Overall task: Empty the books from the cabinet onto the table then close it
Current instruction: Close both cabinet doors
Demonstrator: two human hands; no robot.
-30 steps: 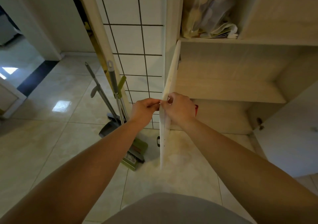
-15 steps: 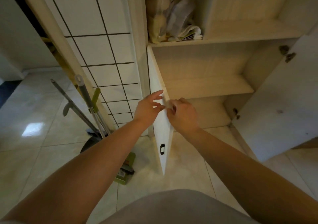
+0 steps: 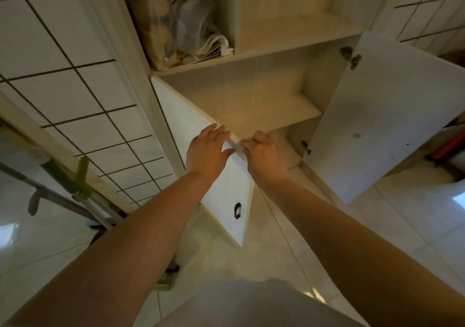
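Cabinet shelves bare, I work the left door (image 3: 221, 183) shut — left hand (image 3: 206, 150) flat and released on its face, right hand (image 3: 264, 157) grasping its top edge. Stiff, light panel — best steered by that edge.

The cabinet (image 3: 251, 105) stands ahead with both doors open. The left door (image 3: 221, 188) swings out toward the viewer; the right door (image 3: 382, 115) hangs out to the right. The left hand (image 3: 207, 150) lies on the outer face of the left door, the right hand (image 3: 266, 155) on its top edge, inner side. Bags (image 3: 181, 25) sit on the shelf above, at left. A tiled wall (image 3: 63, 62) lies left of the cabinet, with a broom (image 3: 75, 201) leaning before it.
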